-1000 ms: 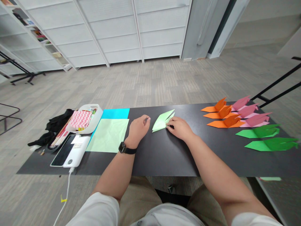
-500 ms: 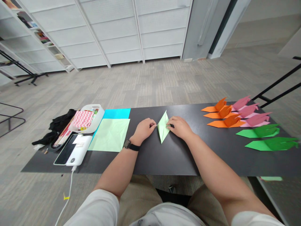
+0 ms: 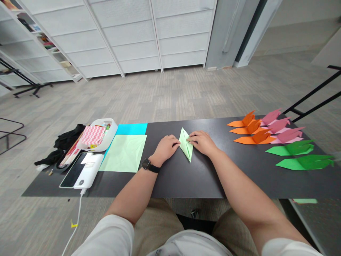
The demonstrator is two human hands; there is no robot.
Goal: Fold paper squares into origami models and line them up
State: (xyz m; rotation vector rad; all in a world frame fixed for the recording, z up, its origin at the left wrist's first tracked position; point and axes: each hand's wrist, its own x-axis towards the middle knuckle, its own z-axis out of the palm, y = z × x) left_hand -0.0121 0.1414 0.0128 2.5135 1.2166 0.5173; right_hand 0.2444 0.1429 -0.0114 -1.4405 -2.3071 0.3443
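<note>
A light green folded paper (image 3: 185, 146), shaped like a narrow diamond, lies on the dark table between my hands. Its upper point leans to the left and its lower point to the right. My left hand (image 3: 167, 147) has its thumb and index finger pinched together at the paper's left corner. From the other side, my right hand (image 3: 203, 142) reaches over the right edge, its fingers closed on the paper near a crease. The fingertips partly cover both side corners.
Left of my hands lie a light green sheet (image 3: 124, 153) and a blue sheet (image 3: 133, 128). Further left are a white basket (image 3: 113, 129), a phone (image 3: 73, 170) and a white power bank (image 3: 89, 170). Orange (image 3: 252, 137), pink (image 3: 287, 135) and green paper cranes (image 3: 303, 162) stand on the right.
The folded paper has turned so its upper point swings from right to left. My left hand has moved slightly right to touch its corner, and my right fingers have shifted on it.
</note>
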